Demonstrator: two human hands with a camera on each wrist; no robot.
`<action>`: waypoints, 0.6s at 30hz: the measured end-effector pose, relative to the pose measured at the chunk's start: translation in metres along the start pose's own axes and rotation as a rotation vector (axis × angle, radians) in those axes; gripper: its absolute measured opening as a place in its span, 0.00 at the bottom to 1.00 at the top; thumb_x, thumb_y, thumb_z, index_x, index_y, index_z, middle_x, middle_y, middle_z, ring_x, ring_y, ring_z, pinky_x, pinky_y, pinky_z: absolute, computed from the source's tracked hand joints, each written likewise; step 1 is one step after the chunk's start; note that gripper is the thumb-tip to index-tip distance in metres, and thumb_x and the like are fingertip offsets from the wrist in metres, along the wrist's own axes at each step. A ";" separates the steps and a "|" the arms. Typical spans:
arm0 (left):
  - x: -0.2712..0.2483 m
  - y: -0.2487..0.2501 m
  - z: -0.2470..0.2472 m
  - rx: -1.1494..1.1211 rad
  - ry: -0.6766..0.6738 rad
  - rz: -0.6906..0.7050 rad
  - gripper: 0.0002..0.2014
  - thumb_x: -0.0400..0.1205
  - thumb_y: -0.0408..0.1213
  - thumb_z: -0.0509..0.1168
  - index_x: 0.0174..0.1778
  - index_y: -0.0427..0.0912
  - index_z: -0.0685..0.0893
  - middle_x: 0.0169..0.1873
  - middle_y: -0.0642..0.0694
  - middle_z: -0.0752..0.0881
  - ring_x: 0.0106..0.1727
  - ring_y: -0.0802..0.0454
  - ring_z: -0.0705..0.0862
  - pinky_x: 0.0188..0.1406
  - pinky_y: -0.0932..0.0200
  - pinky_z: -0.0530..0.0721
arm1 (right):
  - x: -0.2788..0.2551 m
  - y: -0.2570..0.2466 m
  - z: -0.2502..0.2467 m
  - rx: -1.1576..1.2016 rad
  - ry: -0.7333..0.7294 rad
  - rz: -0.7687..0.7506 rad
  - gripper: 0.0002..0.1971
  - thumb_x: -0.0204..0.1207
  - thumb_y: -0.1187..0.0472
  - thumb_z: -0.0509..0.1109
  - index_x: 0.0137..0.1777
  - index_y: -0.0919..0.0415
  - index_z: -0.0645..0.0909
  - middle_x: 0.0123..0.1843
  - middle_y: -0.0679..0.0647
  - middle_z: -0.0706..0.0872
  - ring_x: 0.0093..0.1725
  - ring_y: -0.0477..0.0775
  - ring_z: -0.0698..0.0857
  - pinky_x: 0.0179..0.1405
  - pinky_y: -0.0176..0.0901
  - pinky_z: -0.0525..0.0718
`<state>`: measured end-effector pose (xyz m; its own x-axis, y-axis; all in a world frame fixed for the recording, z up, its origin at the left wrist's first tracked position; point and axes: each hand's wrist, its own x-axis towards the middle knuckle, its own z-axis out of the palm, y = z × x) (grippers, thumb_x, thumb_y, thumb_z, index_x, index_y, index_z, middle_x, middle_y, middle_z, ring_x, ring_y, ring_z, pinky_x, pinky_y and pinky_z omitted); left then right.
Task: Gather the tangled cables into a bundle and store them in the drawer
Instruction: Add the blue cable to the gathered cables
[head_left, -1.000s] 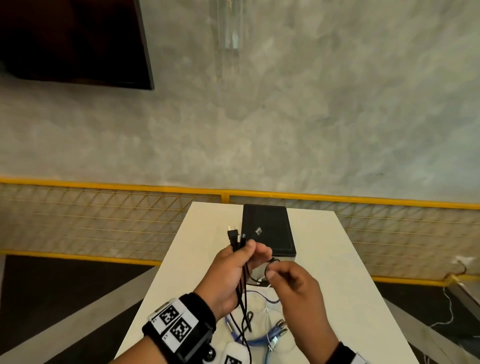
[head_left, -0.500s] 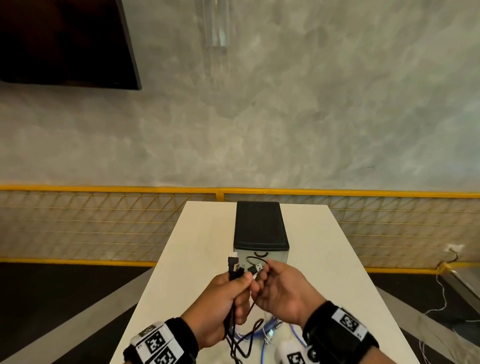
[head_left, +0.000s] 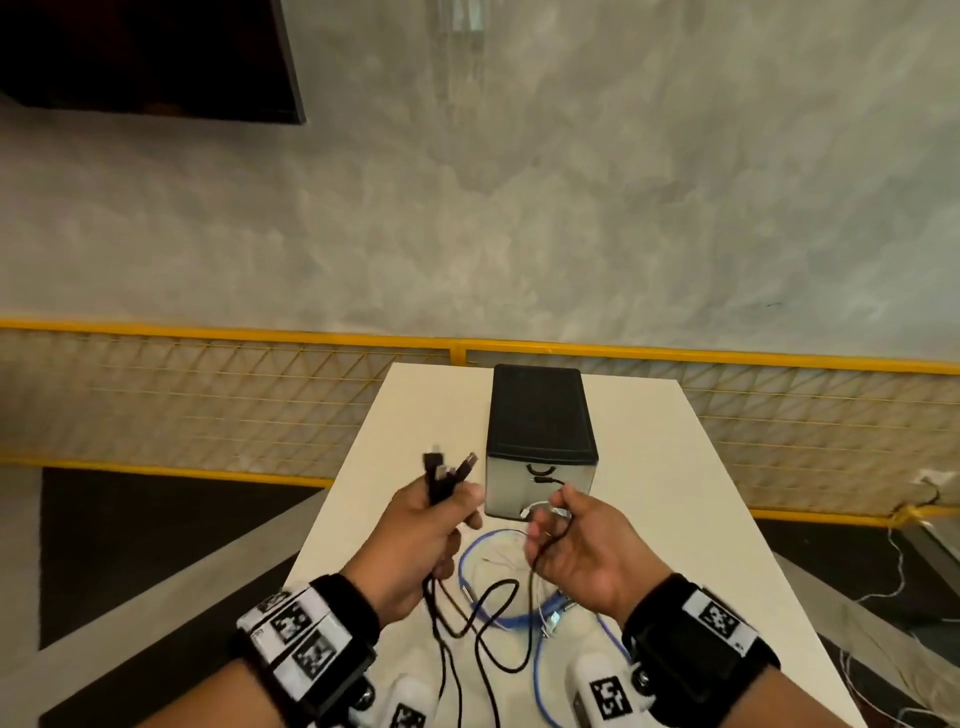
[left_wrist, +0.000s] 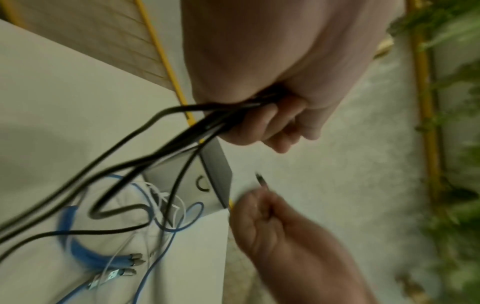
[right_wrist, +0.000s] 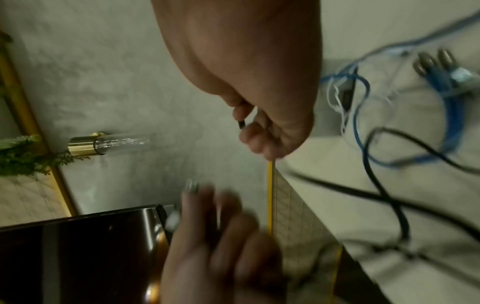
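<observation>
Head view: my left hand (head_left: 426, 525) fisted round black cables (head_left: 470, 631), plugs up; right hand (head_left: 576, 545) pinching thin black cable end (head_left: 545, 481). Blue cable (head_left: 498, 618) on white worktop (head_left: 675, 493); drawer box (head_left: 540, 415) just beyond; grey wall behind.

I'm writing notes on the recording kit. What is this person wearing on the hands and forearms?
Both hands are bare: no gloves, no sleeves in view. The left wrist and the right wrist each carry a wide black strap with white tags printed with square black-and-white codes. Below each strap hangs a white device bearing another such code.
</observation>
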<state>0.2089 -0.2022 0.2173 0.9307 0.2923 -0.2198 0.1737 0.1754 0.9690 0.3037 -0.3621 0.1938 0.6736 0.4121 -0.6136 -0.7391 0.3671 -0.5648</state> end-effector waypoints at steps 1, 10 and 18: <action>0.002 0.003 0.012 0.053 -0.030 0.035 0.03 0.82 0.37 0.68 0.46 0.41 0.82 0.31 0.45 0.80 0.18 0.58 0.65 0.16 0.66 0.62 | -0.002 0.005 0.004 -0.011 -0.043 -0.002 0.15 0.87 0.51 0.54 0.41 0.56 0.74 0.34 0.59 0.86 0.35 0.59 0.85 0.40 0.50 0.82; 0.000 -0.009 0.060 0.164 -0.148 0.115 0.09 0.76 0.20 0.70 0.36 0.37 0.83 0.20 0.59 0.82 0.18 0.68 0.76 0.19 0.74 0.72 | -0.025 -0.019 0.000 -0.194 -0.144 -0.104 0.15 0.84 0.54 0.56 0.46 0.58 0.82 0.42 0.58 0.87 0.42 0.59 0.83 0.54 0.56 0.78; -0.009 -0.017 0.026 0.374 -0.304 -0.089 0.06 0.76 0.29 0.74 0.37 0.44 0.86 0.18 0.58 0.77 0.20 0.60 0.68 0.19 0.65 0.64 | -0.033 -0.012 -0.034 -0.388 -0.090 -0.056 0.05 0.80 0.67 0.66 0.45 0.60 0.81 0.34 0.55 0.84 0.29 0.50 0.80 0.29 0.41 0.80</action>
<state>0.2061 -0.2318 0.2057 0.9493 -0.0057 -0.3143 0.3083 -0.1789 0.9343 0.2908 -0.4085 0.2020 0.6967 0.4784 -0.5346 -0.6318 0.0564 -0.7730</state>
